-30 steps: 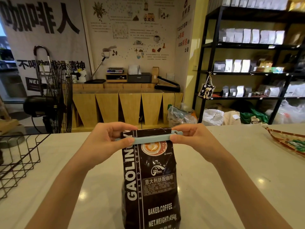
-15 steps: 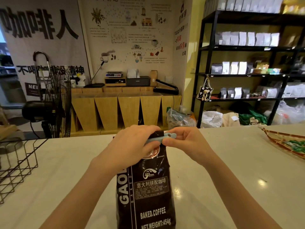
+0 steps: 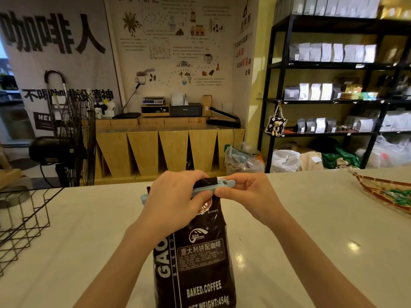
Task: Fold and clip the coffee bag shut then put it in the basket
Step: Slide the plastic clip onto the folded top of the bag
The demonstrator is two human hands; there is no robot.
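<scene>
A tall black coffee bag (image 3: 200,263) with white lettering stands upright on the white counter (image 3: 311,241) in front of me. A light blue clip (image 3: 224,184) lies across its folded top, tilted up to the right. My left hand (image 3: 175,201) wraps over the bag's top and the clip's left part, thumb under the clip. My right hand (image 3: 246,192) pinches the clip's right end. The black wire basket (image 3: 24,218) sits at the counter's left edge, well left of the bag.
A patterned tray (image 3: 382,192) with green wrapped items lies at the counter's right edge. Beyond the counter are a standing fan (image 3: 73,138), wooden cabinets (image 3: 169,147) and black shelves (image 3: 333,101) of coffee bags.
My left hand has slid from the clip's left end to cover the bag's top. The clip has tilted up on the right, and the bag has shifted slightly left.
</scene>
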